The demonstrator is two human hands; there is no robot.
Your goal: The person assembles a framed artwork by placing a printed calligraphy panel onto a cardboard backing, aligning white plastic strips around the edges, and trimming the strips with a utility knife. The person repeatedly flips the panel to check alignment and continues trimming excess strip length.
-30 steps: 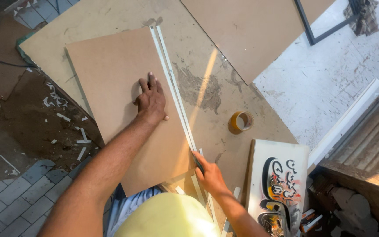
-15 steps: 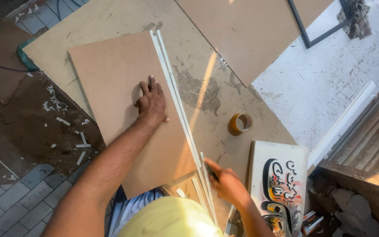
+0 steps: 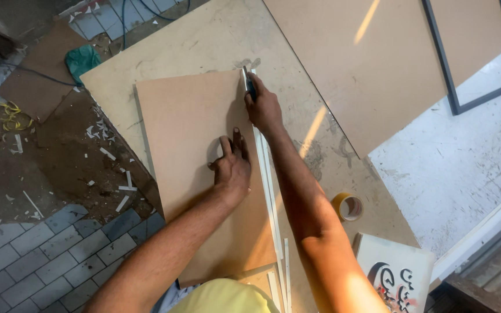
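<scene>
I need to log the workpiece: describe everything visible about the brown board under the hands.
The board is a thin, plain tan rectangle, fibreboard by its look, lying flat and slightly angled on a larger pale sheet. The left hand presses on it; the right hand holds a cutter at its far right edge, beside white strips.

Two bare forearms come up from the bottom edge — no sleeves on either, no watch, no bracelet, no gloves. The left hand (image 3: 231,168) shows its back, fingers bare and ringless as far as the view tells; the right hand (image 3: 264,107) is bare too. Low in the middle sits a pale yellow rounded shape (image 3: 224,297) — headwear or clothing, hard to tell. Beside it, a sliver of light striped fabric (image 3: 169,295).
</scene>
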